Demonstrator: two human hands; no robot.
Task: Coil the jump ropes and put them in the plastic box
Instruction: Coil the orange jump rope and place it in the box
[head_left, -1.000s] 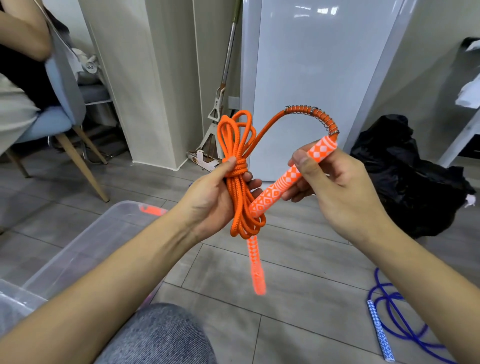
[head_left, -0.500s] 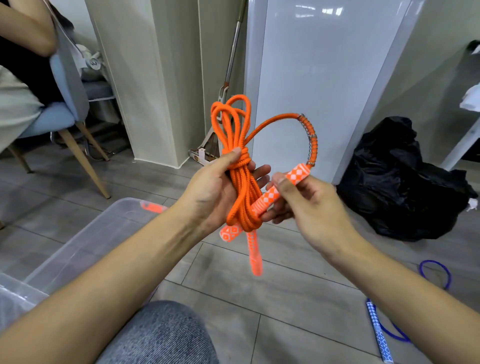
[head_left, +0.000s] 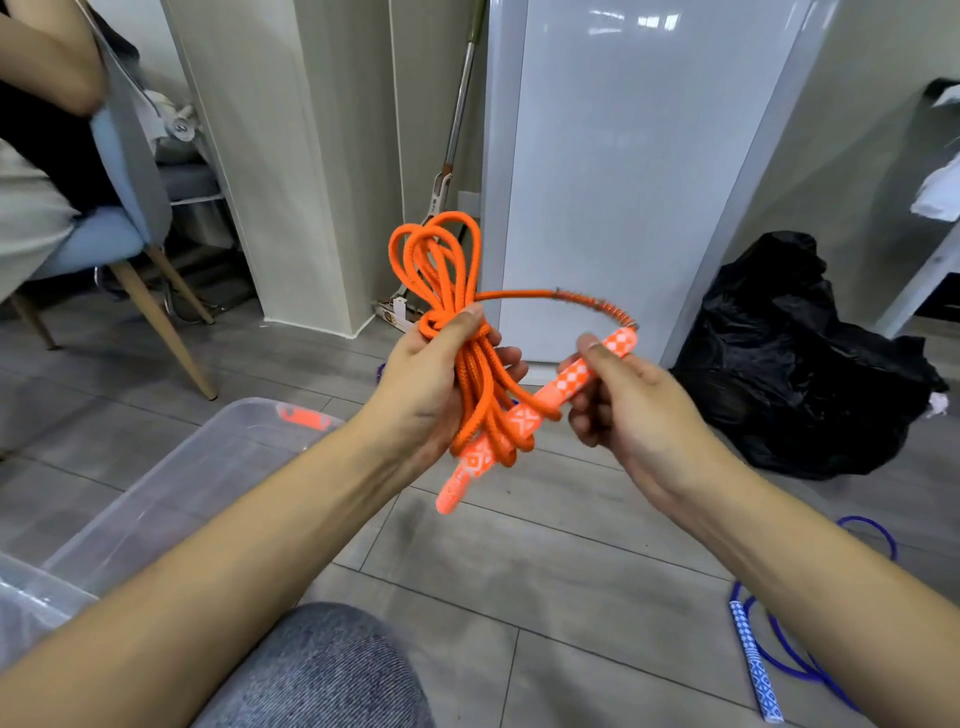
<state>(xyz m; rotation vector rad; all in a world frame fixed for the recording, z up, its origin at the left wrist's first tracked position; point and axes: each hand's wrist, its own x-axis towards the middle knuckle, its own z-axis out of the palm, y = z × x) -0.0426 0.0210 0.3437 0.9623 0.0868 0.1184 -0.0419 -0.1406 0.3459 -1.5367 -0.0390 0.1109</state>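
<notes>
Nearest, a grey-clad knee (head_left: 317, 670) sits at the bottom edge, with the clear plastic box (head_left: 156, 499) on the floor just to its left, open and close by, likely so that a finished bundle can be dropped straight in; something orange already shows inside it; on the floor to the right lies the blue rope (head_left: 810, 644), uncoiled, its patterned handle pointing roughly toward the viewer, not yet dealt with; above the floor, between the two forearms, the left hand (head_left: 436, 384) grips the orange rope (head_left: 467, 332) round its waist, thumb pressed over the wraps and fingers curled behind, seemingly to keep the loops from springing apart; the bundle's long axis runs near upright, loops fanning upward and the lower loops hanging down; the right hand (head_left: 634, 410) pinches the checked handle (head_left: 566, 384) near its upper end, thumb on top; the handle slants from upper right down to lower left, threaded through the lower loops, probably to lock the coil; a second handle tip pokes out below; beyond stand a black bag (head_left: 800, 364), a white panel (head_left: 639, 156) and a mop (head_left: 457, 135).
</notes>
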